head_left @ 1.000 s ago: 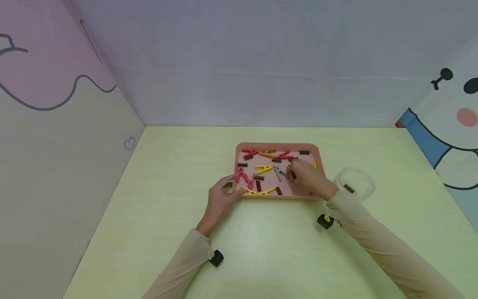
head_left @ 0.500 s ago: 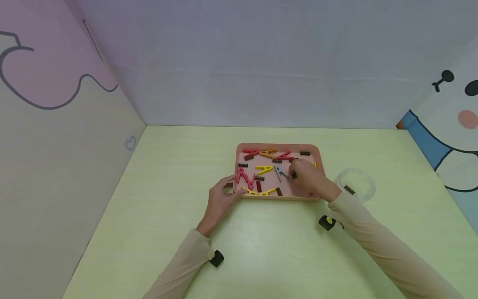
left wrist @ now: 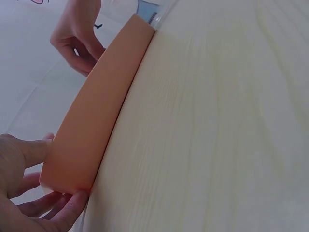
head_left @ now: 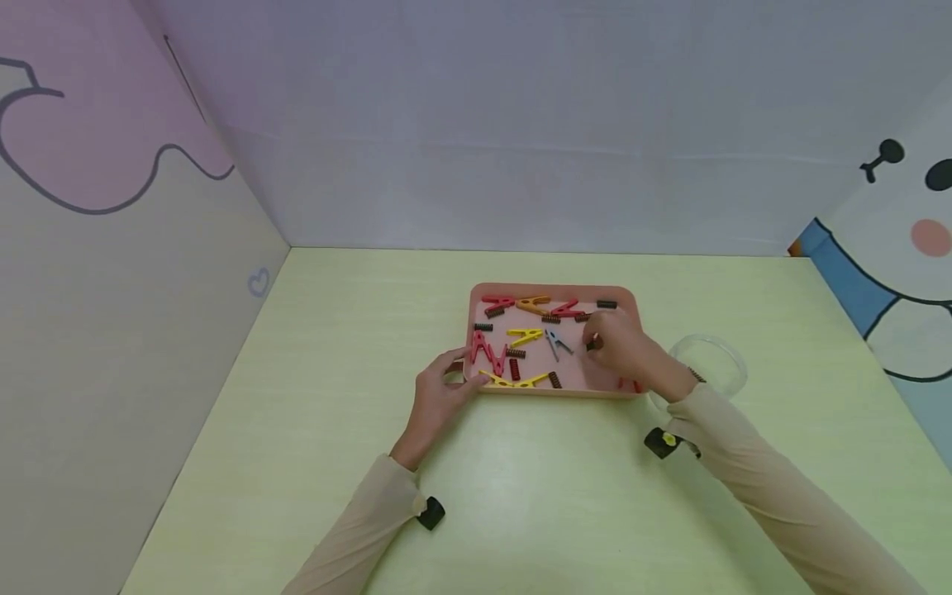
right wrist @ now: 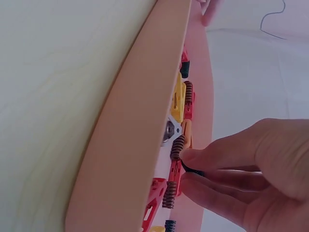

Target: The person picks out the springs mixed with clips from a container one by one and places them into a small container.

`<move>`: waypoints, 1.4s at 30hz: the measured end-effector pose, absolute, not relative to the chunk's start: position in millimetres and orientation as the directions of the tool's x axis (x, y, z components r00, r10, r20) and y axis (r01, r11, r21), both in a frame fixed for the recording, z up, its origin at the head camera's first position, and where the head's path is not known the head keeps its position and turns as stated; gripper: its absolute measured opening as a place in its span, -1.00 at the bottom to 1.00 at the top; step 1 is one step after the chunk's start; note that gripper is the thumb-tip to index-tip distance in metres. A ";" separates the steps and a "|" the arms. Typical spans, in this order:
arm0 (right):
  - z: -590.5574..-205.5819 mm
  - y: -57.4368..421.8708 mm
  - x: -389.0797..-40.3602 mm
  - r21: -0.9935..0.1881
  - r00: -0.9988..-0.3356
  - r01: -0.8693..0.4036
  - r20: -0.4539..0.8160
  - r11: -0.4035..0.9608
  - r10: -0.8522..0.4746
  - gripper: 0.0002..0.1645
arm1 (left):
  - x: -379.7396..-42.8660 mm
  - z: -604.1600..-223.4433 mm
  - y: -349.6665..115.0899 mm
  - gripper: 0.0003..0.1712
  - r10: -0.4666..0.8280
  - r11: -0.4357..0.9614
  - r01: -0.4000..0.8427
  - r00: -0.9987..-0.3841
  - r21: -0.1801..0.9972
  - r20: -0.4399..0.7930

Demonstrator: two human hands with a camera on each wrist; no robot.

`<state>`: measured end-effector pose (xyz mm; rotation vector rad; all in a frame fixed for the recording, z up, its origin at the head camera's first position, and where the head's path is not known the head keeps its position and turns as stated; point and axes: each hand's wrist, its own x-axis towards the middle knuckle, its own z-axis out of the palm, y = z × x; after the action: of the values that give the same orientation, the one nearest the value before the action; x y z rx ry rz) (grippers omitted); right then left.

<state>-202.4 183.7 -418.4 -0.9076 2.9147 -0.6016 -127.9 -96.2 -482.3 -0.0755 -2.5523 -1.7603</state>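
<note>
My left hand (head_left: 440, 401) grips the front left corner of a shallow pink tray (head_left: 558, 393), its thumb at the front rim. In the left wrist view, its fingers lie round the tray's end. Over the tray's right part, my right hand (head_left: 625, 354) pinches a dark coil spring (right wrist: 194, 170) between thumb and fingertips. The fingers hide part of that spring. Just left of this hand lies a grey clip (head_left: 557, 344). Red clips (head_left: 498, 360), yellow clips (head_left: 525, 336), an orange clip (head_left: 532, 304) and several brown or black springs (head_left: 516, 354) are spread about the tray.
A clear round plastic lid or dish (head_left: 738, 368) lies right of the tray, partly behind the right wrist. A brown spring (head_left: 696, 374) shows there beside the sleeve. Walls with cartoon drawings border the pale wooden table (head_left: 335, 330) at the back and sides.
My right hand has shifted slightly right with the spring, away from the grey clip. More of the red piece in the tray's front right corner shows. The left hand keeps its place.
</note>
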 end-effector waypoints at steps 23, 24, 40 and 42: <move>-380.4 206.4 -177.3 -0.480 -0.884 -0.426 0.044 0.767 -0.465 -0.83 | -127.8 -483.2 -94.9 -0.46 0.027 0.379 0.087 -0.996 0.921 0.083; -379.2 207.3 -176.1 -0.483 -0.885 -0.428 0.053 0.764 -0.463 -0.84 | -127.6 -483.2 -95.0 -0.46 0.027 0.382 0.090 -0.996 0.920 0.086; -364.4 225.2 -160.7 -0.492 -0.883 -0.460 0.164 0.739 -0.440 -0.81 | -127.5 -483.6 -95.2 -0.49 0.028 0.404 0.104 -0.994 0.909 0.101; -361.8 227.1 -159.2 -0.493 -0.887 -0.454 0.168 0.742 -0.431 -0.81 | -126.9 -483.3 -95.2 -0.48 0.026 0.405 0.104 -0.994 0.908 0.102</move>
<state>-159.2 227.1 -361.8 -0.7553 2.9727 -0.8585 -126.9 -95.2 -483.3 -0.1190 -2.5730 -1.6711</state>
